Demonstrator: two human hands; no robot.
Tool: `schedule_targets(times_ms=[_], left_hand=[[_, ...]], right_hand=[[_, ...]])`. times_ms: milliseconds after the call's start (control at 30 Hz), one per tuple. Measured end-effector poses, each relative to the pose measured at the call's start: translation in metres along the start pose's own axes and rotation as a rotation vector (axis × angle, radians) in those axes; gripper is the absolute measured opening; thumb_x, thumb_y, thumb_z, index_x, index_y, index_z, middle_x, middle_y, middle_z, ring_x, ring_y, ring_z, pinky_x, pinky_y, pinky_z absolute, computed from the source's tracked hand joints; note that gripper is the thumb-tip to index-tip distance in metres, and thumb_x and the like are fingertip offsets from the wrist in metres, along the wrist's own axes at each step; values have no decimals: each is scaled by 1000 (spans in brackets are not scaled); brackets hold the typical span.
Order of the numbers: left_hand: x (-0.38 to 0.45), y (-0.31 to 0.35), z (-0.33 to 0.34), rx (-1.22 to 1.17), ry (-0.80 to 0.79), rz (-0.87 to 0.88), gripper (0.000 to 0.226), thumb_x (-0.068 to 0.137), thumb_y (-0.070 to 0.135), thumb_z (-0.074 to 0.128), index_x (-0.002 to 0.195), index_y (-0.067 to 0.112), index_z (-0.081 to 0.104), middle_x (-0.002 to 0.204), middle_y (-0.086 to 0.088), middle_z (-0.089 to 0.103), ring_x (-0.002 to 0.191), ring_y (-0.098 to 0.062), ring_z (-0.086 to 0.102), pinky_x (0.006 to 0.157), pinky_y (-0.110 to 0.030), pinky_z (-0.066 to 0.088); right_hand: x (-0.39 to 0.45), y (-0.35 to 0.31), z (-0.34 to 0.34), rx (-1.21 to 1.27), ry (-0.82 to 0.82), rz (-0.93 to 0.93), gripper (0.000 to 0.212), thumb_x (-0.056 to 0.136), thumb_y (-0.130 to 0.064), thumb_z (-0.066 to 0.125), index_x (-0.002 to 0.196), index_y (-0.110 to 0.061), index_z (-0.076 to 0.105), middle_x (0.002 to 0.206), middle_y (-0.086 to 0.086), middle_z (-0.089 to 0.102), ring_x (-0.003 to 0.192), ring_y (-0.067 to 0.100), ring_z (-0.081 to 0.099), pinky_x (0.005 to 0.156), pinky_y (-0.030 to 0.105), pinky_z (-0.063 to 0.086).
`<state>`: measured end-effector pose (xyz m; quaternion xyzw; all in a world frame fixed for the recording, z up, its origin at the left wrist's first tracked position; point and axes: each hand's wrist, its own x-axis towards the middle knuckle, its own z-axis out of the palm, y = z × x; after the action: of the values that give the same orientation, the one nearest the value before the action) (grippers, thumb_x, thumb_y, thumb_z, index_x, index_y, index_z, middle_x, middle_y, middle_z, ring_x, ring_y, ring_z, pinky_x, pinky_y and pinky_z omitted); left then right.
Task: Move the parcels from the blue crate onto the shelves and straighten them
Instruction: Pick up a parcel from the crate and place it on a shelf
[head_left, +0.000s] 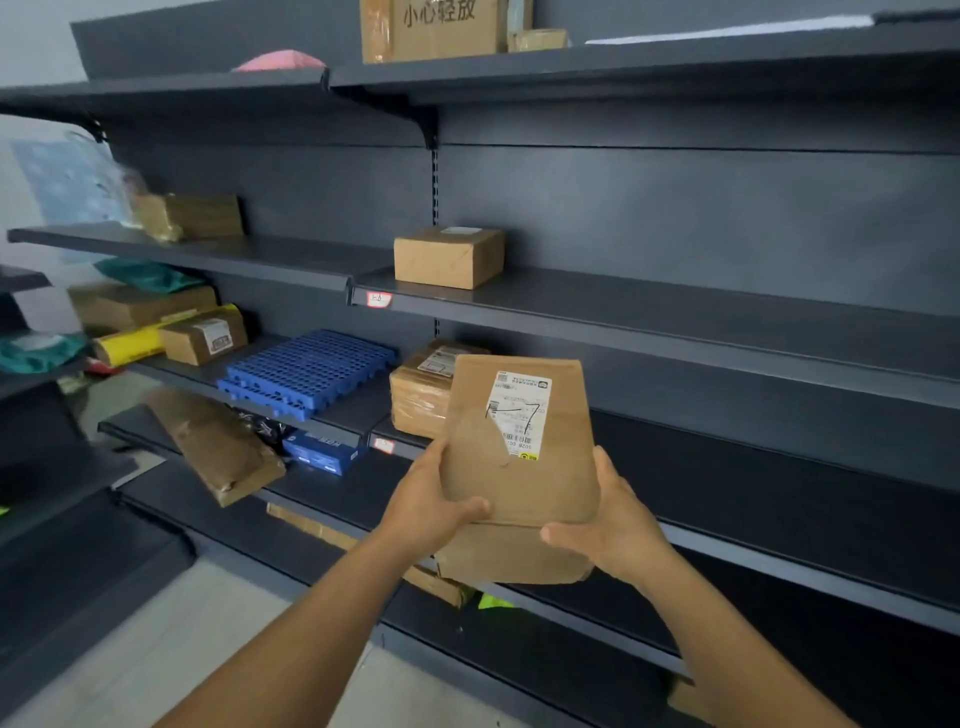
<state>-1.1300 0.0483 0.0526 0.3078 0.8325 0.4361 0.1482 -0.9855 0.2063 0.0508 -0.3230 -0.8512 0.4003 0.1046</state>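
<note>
I hold a flat brown paper parcel (519, 447) with a white shipping label upright in front of the dark shelves. My left hand (434, 501) grips its lower left edge, thumb across the front. My right hand (608, 525) grips its lower right edge. A second brown parcel (511, 558) sits just below it, partly hidden by my hands. The shelf board (727, 457) behind the parcel is bare to the right. A taped cardboard box (418, 392) stands on that shelf just left of the held parcel. The blue crate is not in view.
A small box (449, 256) sits on the shelf above. To the left lie a blue plastic grid (306, 371), a labelled box (205, 336), a yellow roll (130, 343), a tilted brown parcel (218, 447) and a blue carton (322, 451). The top shelf holds a large printed box (436, 28).
</note>
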Motion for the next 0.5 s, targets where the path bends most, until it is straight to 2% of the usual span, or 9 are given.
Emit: schedule_targets(times_ms=[100,200,300,400,500], left_hand=[[36,-10,-7,7,-68,32,91,80,27,75,151,25,19,146,4,35,127,-15,41,102,-32,41],[69,-17,-10,50,-147,80,85,81,32,74,150,23,25,149,4,31,130,-15,38,104,-30,37],[99,-20,-7,80,-253,118,88,75,34,80,147,18,32,148,2,30,130,-16,38,107,-29,36],[128,-21,0,139,-286,148,86,73,29,82,145,15,36,147,1,33,129,-17,41,108,-30,37],[159,-22,8,215,-296,172,83,78,29,78,147,15,34,149,0,29,131,-18,39,110,-29,34]], right_hand=[[24,-6,11,15,19,36,101,46,-52,77,134,-45,25,126,-8,51,109,15,55,85,42,54],[44,-11,17,13,46,93,93,53,-54,74,134,-40,31,128,-6,50,111,17,55,87,42,53],[64,-11,20,-19,97,153,83,70,-48,73,141,-34,33,136,-1,47,115,19,53,92,40,51],[87,-6,20,-76,127,200,85,83,-40,69,152,-23,23,153,3,29,129,22,45,102,37,44],[113,1,21,-122,136,212,85,87,-35,66,155,-22,15,159,1,16,138,21,34,109,33,36]])
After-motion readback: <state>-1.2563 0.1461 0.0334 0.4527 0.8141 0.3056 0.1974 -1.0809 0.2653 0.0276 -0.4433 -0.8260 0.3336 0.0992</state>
